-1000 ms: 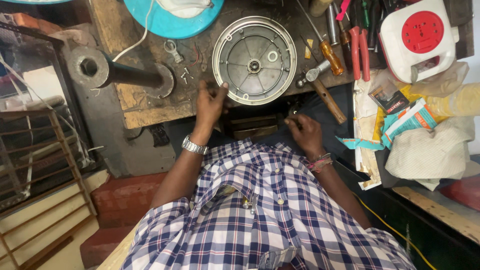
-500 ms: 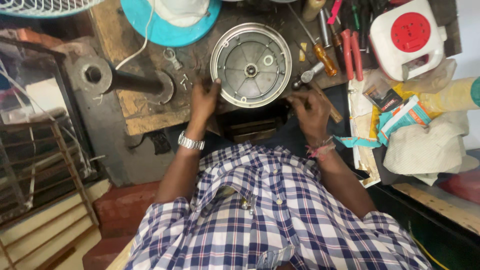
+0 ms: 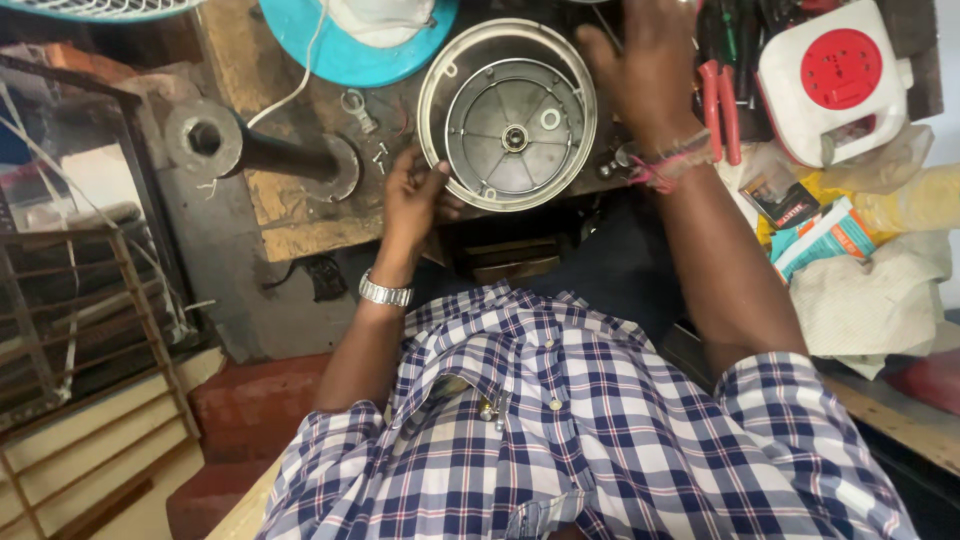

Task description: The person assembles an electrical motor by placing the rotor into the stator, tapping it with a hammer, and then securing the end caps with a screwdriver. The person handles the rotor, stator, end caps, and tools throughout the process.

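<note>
Grey round metal housing (image 3: pixel 508 113) lies flat on our bench; left hand (image 3: pixel 415 200) fingers pinch its lower-left rim, right hand (image 3: pixel 650 70) spread open past its upper-right edge.

Head cam, looks straight down, close over workbench (image 3: pixel 290 215).

The round metal housing (image 3: pixel 508 115) lies on the workbench (image 3: pixel 275 215) (pipe stub (image 3: pixel 250 150) left, pliers (image 3: pixel 722 105) right).

We see soft daylight, brightest at the right edge; the bench (image 3: pixel 290 215) is dim, edges slightly stretched and blurred.
</note>
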